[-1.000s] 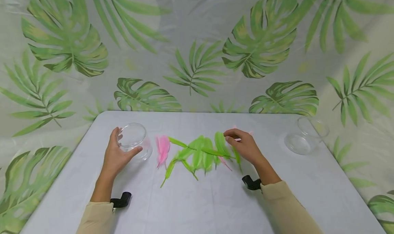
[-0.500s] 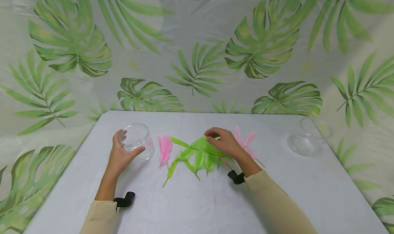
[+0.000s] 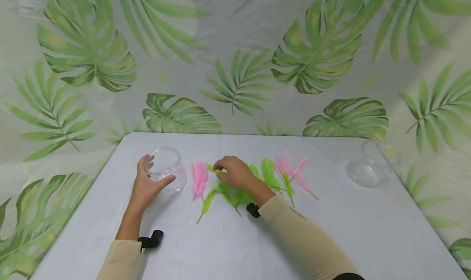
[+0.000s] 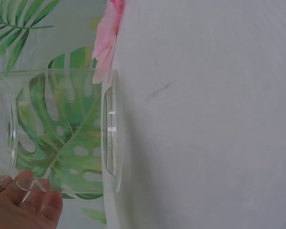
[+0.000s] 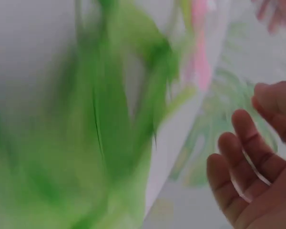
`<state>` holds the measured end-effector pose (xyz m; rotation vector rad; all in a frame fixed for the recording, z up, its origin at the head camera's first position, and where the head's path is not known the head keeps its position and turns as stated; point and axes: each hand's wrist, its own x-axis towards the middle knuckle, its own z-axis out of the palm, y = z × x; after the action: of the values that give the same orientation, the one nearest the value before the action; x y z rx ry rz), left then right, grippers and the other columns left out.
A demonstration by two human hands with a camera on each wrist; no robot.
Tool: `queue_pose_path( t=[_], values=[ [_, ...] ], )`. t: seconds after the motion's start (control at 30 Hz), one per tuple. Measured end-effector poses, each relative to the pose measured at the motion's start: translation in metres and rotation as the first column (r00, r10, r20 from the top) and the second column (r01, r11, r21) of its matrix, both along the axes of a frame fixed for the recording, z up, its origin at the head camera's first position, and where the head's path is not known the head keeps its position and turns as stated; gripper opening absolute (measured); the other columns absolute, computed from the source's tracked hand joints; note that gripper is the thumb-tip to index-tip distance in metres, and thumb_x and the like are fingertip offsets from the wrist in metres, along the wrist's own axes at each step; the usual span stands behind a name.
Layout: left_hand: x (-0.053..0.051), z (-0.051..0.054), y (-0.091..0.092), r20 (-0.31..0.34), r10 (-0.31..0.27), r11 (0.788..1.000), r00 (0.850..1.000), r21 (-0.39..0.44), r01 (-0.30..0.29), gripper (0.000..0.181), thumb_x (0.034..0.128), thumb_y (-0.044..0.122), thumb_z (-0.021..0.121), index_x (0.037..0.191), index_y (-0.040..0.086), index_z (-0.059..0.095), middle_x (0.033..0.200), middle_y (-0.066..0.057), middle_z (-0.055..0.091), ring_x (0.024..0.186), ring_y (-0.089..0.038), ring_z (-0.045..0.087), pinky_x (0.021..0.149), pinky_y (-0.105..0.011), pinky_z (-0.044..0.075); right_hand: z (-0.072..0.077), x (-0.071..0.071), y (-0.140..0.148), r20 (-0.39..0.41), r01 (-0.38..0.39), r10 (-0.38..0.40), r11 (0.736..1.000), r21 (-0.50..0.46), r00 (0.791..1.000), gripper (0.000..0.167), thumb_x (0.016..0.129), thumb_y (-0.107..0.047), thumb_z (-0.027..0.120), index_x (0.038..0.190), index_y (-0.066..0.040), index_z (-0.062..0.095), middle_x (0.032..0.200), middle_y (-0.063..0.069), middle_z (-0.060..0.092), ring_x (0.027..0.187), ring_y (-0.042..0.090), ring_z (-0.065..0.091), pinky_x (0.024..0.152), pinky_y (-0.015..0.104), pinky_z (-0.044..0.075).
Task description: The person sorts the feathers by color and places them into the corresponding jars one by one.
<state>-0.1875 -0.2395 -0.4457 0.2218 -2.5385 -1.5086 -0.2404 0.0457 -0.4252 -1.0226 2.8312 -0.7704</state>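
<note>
A person's left hand (image 3: 147, 187) grasped a clear, see-through cylindrical jar (image 3: 173, 170), thumb and fingers curved round its wall. The right hand (image 3: 237, 174), its fingers bent and clasping nothing, was over bright green feathers (image 3: 268, 173) (contact could not be told). Soft pink feathers (image 3: 200, 177) lay between the hands; pink plumes (image 3: 286, 163) fanned out right of that looser hand, and a second transparent jar (image 3: 362, 174) stood farther right.

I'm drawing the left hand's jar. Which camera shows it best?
The head view: the jar fits in whole. The left wrist view is closer, but cuts off its top. I can't make it out in the right wrist view.
</note>
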Motion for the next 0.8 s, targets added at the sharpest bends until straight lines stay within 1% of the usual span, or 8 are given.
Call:
queue_pose_path(
  t=[0.07, 0.13, 0.2, 0.27, 0.37, 0.43, 0.7, 0.8],
  values=[
    [0.001, -0.001, 0.001, -0.014, -0.001, 1.000, 1.000, 0.005, 0.001, 0.112, 0.0776, 0.023, 0.085, 0.158, 0.012, 0.007, 0.165, -0.012, 0.025, 0.152, -0.034, 0.025, 0.122, -0.055, 0.024, -0.007, 0.006, -0.014, -0.077, -0.060, 0.067, 0.994, 0.087, 0.995, 0.019, 0.094, -0.015, 0.066, 0.111, -0.013, 0.073, 0.106, 0.005, 0.068, 0.099, 0.022, 0.061, 0.085, 0.034, 0.053],
    [0.000, -0.003, 0.002, -0.028, -0.003, 1.000, 1.000, 0.012, 0.003, 0.111, 0.0775, 0.023, 0.085, 0.158, 0.012, 0.009, 0.164, -0.011, 0.026, 0.151, -0.034, 0.025, 0.122, -0.056, 0.024, -0.012, 0.012, -0.025, -0.141, -0.110, 0.133, 0.981, 0.159, 0.981, 0.018, 0.093, -0.017, 0.067, 0.108, -0.018, 0.075, 0.104, 0.002, 0.068, 0.097, 0.020, 0.059, 0.081, 0.029, 0.052],
    [-0.001, -0.004, 0.004, -0.032, -0.007, 1.000, 0.999, 0.015, 0.007, 0.111, 0.0774, 0.024, 0.085, 0.158, 0.012, 0.010, 0.164, -0.010, 0.026, 0.151, -0.034, 0.026, 0.122, -0.056, 0.024, -0.017, 0.016, -0.034, -0.182, -0.144, 0.186, 0.965, 0.218, 0.966, 0.018, 0.092, -0.019, 0.068, 0.108, -0.022, 0.076, 0.103, -0.001, 0.067, 0.095, 0.017, 0.058, 0.078, 0.025, 0.051],
    [-0.001, -0.004, 0.006, -0.022, -0.015, 1.000, 1.000, 0.015, 0.015, 0.111, 0.0776, 0.025, 0.085, 0.158, 0.013, 0.009, 0.165, -0.009, 0.025, 0.151, -0.034, 0.025, 0.122, -0.056, 0.024, -0.021, 0.020, -0.040, -0.214, -0.167, 0.226, 0.951, 0.261, 0.950, 0.018, 0.092, -0.020, 0.068, 0.107, -0.025, 0.076, 0.103, -0.002, 0.067, 0.096, 0.016, 0.058, 0.078, 0.023, 0.050],
    [-0.001, -0.004, 0.008, 0.000, -0.019, 1.000, 1.000, 0.002, 0.019, 0.113, 0.0779, 0.028, 0.085, 0.158, 0.014, 0.007, 0.165, -0.010, 0.024, 0.151, -0.034, 0.025, 0.121, -0.057, 0.025, -0.024, 0.023, -0.045, -0.231, -0.174, 0.249, 0.938, 0.301, 0.941, 0.019, 0.092, -0.021, 0.067, 0.109, -0.028, 0.075, 0.105, -0.003, 0.067, 0.098, 0.015, 0.057, 0.078, 0.023, 0.050],
    [-0.001, -0.004, 0.008, 0.005, -0.015, 1.000, 1.000, -0.004, 0.015, 0.112, 0.0783, 0.029, 0.085, 0.158, 0.015, 0.007, 0.165, -0.010, 0.023, 0.151, -0.035, 0.025, 0.121, -0.058, 0.026, -0.026, 0.023, -0.047, -0.244, -0.172, 0.254, 0.934, 0.314, 0.936, 0.020, 0.093, -0.021, 0.066, 0.109, -0.029, 0.075, 0.107, -0.003, 0.066, 0.099, 0.015, 0.057, 0.078, 0.024, 0.050],
    [0.003, -0.002, 0.003, 0.008, 0.001, 1.000, 1.000, -0.001, -0.001, 0.112, 0.0788, 0.030, 0.084, 0.159, 0.017, 0.006, 0.165, -0.009, 0.023, 0.150, -0.035, 0.026, 0.120, -0.057, 0.027, -0.030, 0.026, -0.057, -0.281, -0.183, 0.269, 0.937, 0.298, 0.921, 0.019, 0.091, -0.019, 0.068, 0.104, -0.031, 0.076, 0.105, -0.004, 0.064, 0.097, 0.014, 0.056, 0.072, 0.023, 0.047],
    [0.005, -0.001, 0.001, 0.016, 0.008, 1.000, 1.000, 0.000, -0.008, 0.113, 0.0786, 0.030, 0.084, 0.159, 0.018, 0.006, 0.165, -0.009, 0.023, 0.150, -0.035, 0.026, 0.120, -0.057, 0.027, -0.031, 0.027, -0.061, -0.278, -0.189, 0.277, 0.933, 0.306, 0.920, 0.019, 0.091, -0.019, 0.068, 0.103, -0.031, 0.076, 0.105, -0.004, 0.064, 0.097, 0.014, 0.056, 0.071, 0.022, 0.046]
  ],
)
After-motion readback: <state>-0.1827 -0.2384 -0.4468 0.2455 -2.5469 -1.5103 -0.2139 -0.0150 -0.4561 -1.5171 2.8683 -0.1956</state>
